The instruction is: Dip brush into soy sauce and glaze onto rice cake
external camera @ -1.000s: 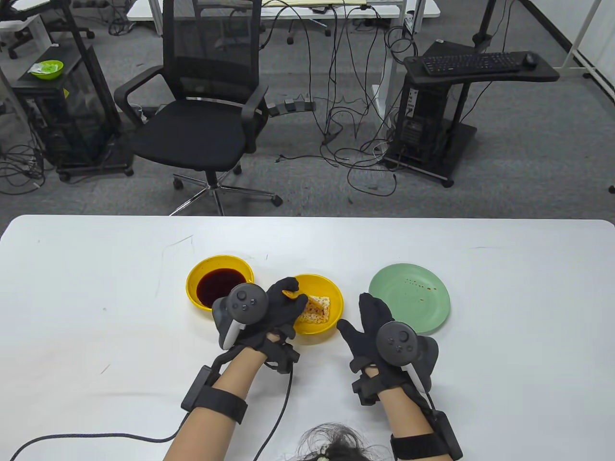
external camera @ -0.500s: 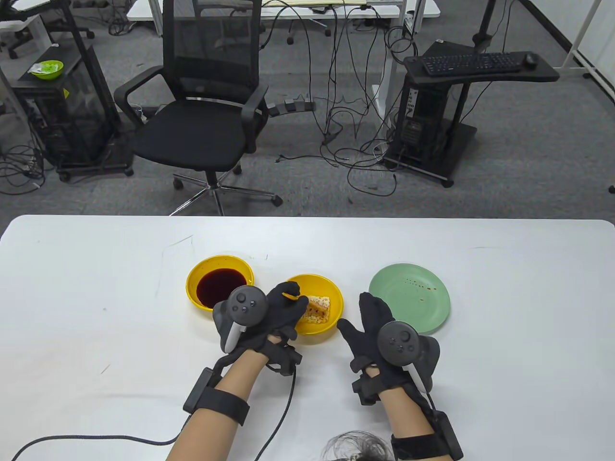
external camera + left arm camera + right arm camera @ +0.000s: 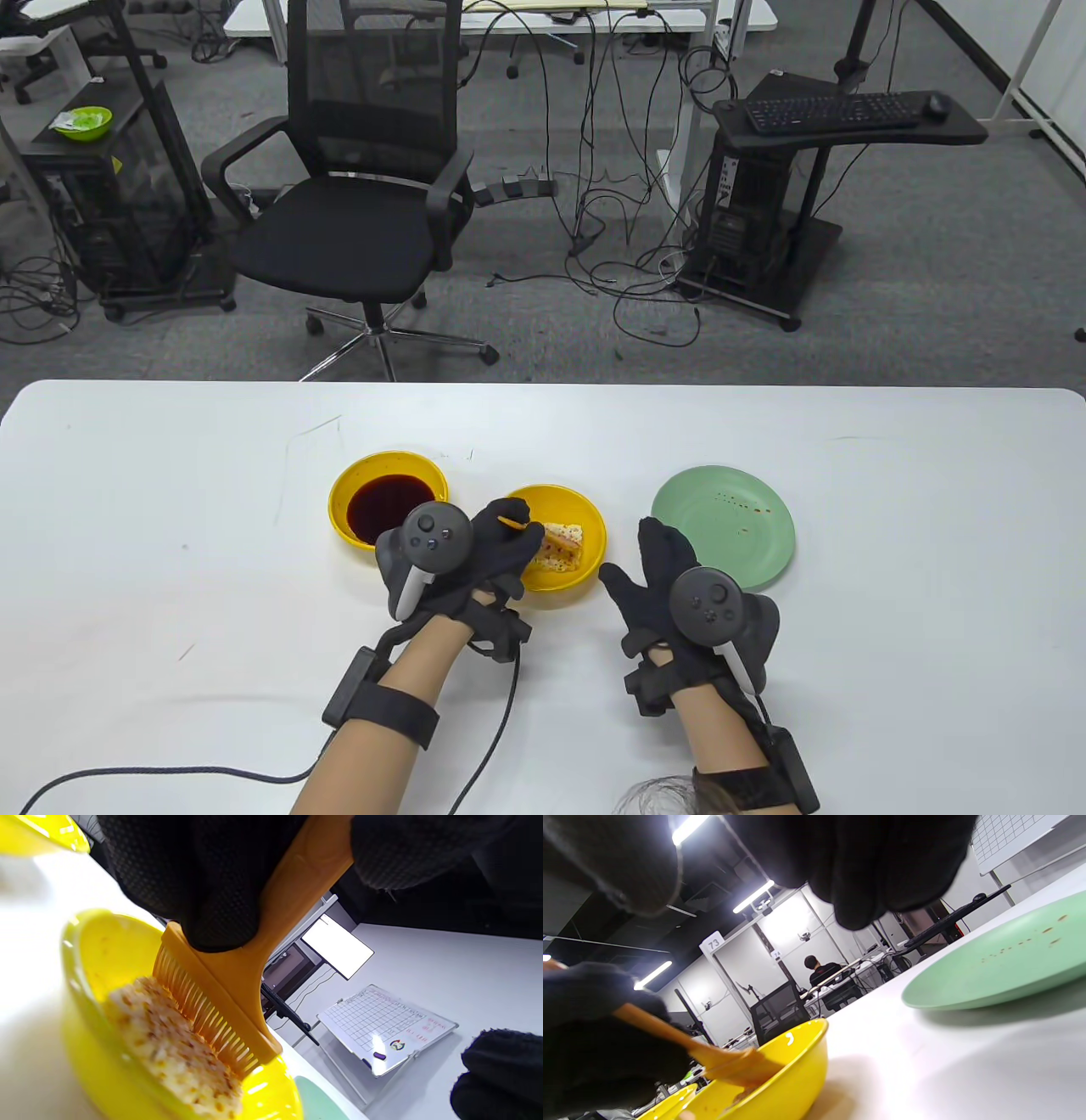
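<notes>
My left hand (image 3: 501,543) grips an orange brush (image 3: 510,522) over the yellow bowl (image 3: 585,514) that holds the rice cake (image 3: 564,546). In the left wrist view the brush (image 3: 237,967) has its bristles (image 3: 203,1018) pressed on the pale, speckled rice cake (image 3: 169,1043). A second yellow bowl (image 3: 356,475) with dark soy sauce (image 3: 386,503) stands just left of it. My right hand (image 3: 657,569) lies flat on the table with fingers spread, right of the rice cake bowl, holding nothing. The right wrist view shows the brush (image 3: 683,1041) dipping into the bowl (image 3: 780,1077).
A green plate (image 3: 721,526) with a few sauce drops lies right of the bowls, just beyond my right hand; it also shows in the right wrist view (image 3: 1001,963). The white table (image 3: 170,526) ends at its far edge, with an office chair (image 3: 356,195) behind it.
My left hand has shifted the brush slightly over the rice cake. My right hand has hardly moved.
</notes>
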Demonstrator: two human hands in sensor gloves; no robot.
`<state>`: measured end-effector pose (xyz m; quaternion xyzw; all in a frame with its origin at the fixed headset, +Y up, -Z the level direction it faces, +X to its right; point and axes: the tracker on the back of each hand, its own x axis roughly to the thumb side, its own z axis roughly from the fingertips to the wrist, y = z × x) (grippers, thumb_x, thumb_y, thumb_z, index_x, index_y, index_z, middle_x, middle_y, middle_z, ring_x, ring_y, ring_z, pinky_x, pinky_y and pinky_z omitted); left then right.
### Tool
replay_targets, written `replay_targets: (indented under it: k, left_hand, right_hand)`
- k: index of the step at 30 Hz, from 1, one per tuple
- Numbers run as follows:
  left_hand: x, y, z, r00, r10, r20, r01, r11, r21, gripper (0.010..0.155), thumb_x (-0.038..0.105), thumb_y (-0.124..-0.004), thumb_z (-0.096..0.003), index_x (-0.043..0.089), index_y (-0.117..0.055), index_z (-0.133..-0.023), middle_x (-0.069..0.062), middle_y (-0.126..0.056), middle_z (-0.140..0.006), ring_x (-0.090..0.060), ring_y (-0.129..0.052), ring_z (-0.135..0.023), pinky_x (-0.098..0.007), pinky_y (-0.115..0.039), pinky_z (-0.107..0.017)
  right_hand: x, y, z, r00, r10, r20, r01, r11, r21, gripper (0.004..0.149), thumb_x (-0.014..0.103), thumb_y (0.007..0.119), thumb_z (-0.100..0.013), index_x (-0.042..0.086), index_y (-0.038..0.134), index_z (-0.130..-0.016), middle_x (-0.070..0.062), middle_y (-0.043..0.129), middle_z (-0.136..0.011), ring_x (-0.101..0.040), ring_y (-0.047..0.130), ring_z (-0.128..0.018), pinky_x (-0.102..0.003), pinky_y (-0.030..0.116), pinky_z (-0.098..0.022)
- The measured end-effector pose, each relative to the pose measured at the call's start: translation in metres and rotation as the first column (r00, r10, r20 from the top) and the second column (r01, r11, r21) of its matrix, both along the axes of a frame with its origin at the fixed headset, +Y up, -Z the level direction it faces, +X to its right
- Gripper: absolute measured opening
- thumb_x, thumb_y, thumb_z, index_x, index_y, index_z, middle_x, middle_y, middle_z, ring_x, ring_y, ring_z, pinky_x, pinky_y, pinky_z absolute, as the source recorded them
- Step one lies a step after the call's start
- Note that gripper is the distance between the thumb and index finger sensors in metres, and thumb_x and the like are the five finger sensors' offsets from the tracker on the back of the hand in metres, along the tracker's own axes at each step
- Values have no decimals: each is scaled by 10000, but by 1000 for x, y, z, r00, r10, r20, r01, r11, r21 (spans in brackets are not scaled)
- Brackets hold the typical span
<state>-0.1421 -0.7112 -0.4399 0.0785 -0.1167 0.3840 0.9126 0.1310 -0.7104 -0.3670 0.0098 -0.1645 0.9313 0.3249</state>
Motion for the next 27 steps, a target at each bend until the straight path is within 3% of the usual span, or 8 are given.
replay_targets:
  k: [3, 7, 9, 14, 18, 22, 27]
  left_hand:
    - [-7, 10, 5, 1000, -6, -17, 6, 1000, 27, 531, 566, -799, -441, 208, -806, -833, -131, -954, -850, -258, -1131, -630, -397, -916, -508]
    - [2, 6, -1, 996, 80, 46, -81, 997, 2, 587, 510, -811, -450, 195, -711, -934, -165, -846, -958, -274, -1060, -780, -396, -877, -593]
    - [8, 0, -3, 993, 112, 36, -111, 993, -26, 598, 505, -814, -446, 182, -709, -938, -173, -847, -954, -277, -1060, -781, -397, -878, -591]
    - [2, 3, 5, 1000, -9, 6, 9, 1000, 20, 554, 550, -802, -442, 199, -777, -871, -152, -922, -886, -265, -1114, -692, -395, -911, -541]
    - [-5, 13, 7, 1000, 11, 24, -11, 1000, 26, 544, 554, -799, -439, 201, -790, -852, -144, -936, -870, -259, -1126, -667, -390, -918, -533]
    - [7, 2, -1, 997, 77, 28, -77, 997, -5, 590, 516, -806, -448, 186, -716, -928, -173, -853, -948, -278, -1065, -775, -399, -882, -586]
    - [6, -7, -2, 998, 60, 14, -59, 997, -43, 579, 517, -811, -444, 184, -734, -911, -179, -870, -930, -285, -1081, -746, -403, -890, -568]
  right_hand:
    - [-1, 0, 0, 1000, 1, -3, -1, 1000, 0, 763, 580, 832, -467, 111, 637, -1036, -214, 707, -1045, -427, 860, -828, -534, 780, -563]
    - [-2, 0, 0, 1000, -1, -7, 1, 1000, 1, 763, 580, 831, -469, 111, 635, -1037, -214, 704, -1046, -424, 860, -829, -534, 779, -564]
    - [-2, 1, 0, 1000, 3, -8, -3, 1000, 5, 762, 580, 831, -468, 112, 637, -1036, -212, 704, -1047, -424, 859, -830, -535, 780, -563]
    - [0, -2, -1, 1000, 4, -3, -4, 1000, -1, 763, 579, 832, -468, 109, 637, -1036, -213, 705, -1045, -423, 860, -829, -534, 779, -564]
    - [-1, -3, -1, 1000, 5, -4, -5, 1000, -6, 763, 581, 831, -467, 111, 637, -1036, -212, 704, -1046, -425, 858, -831, -534, 780, -563]
    - [0, -2, -1, 1000, 1, -3, -1, 1000, 0, 762, 581, 830, -468, 111, 635, -1036, -212, 704, -1046, -424, 858, -832, -533, 780, -565]
    - [1, -3, -1, 1000, -4, -1, 4, 1000, -2, 762, 581, 830, -469, 111, 635, -1037, -214, 701, -1048, -422, 857, -836, -531, 781, -566]
